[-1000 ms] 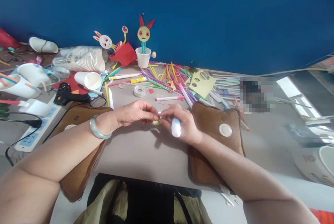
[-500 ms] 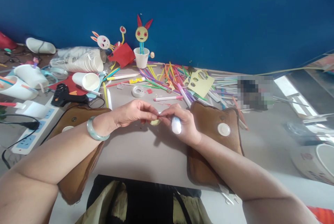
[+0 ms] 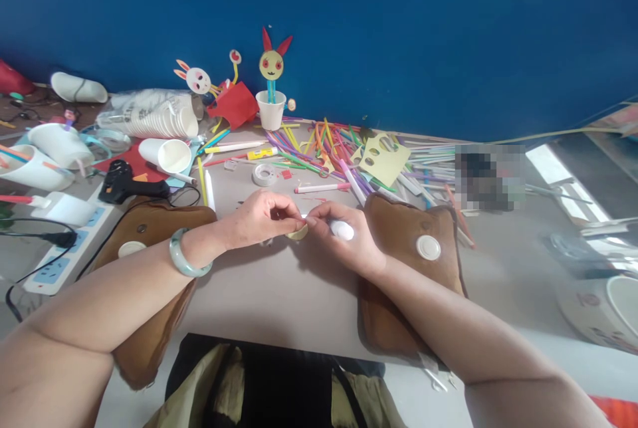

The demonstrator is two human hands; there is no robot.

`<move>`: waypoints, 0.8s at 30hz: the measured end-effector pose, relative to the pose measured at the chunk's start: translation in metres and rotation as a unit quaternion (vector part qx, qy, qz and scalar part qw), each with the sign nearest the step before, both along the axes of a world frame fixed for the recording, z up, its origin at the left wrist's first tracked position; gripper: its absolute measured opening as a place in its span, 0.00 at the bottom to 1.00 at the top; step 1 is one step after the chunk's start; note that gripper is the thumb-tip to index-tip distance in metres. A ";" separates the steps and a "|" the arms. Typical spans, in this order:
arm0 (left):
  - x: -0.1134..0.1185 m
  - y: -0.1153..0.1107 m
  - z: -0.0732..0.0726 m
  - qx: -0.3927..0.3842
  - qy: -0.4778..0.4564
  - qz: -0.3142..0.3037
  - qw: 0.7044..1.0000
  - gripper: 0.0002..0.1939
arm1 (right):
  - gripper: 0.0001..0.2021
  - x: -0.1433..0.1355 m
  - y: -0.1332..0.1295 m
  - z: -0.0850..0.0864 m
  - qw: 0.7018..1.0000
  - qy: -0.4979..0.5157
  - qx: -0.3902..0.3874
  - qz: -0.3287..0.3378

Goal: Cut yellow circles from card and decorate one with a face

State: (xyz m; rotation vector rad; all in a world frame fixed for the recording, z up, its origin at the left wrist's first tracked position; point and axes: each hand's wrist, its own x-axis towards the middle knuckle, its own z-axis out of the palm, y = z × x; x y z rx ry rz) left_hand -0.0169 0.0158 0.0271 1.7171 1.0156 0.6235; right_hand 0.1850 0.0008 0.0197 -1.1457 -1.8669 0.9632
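Close fingertip work seems in hand, the left hand [image 3: 262,220] pinching an apparent red scrap [image 3: 304,216] just by a yellow disc [image 3: 298,234], the right hand [image 3: 359,242] clasping a white tube [image 3: 343,230], the next move likely needing steadiness

a pale, partly hidden disc [image 3: 298,234] is near a gripped white tube [image 3: 343,230].

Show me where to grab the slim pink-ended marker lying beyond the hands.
Probably the middle of the slim marker, pinched from above across its narrow barrel: it lies flat and sideways on the table, and its right end sits close to a thicker marker.
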 end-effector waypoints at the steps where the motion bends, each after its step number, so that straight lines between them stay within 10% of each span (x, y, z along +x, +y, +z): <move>1: 0.000 0.000 0.000 -0.003 0.002 0.000 1.000 0.09 | 0.06 0.000 0.000 0.000 1.000 -0.001 -0.002 0.001; 24: 0.002 -0.003 0.003 -0.076 -0.003 0.011 0.997 0.09 | 0.05 -0.001 0.000 -0.001 0.999 0.021 -0.034 0.003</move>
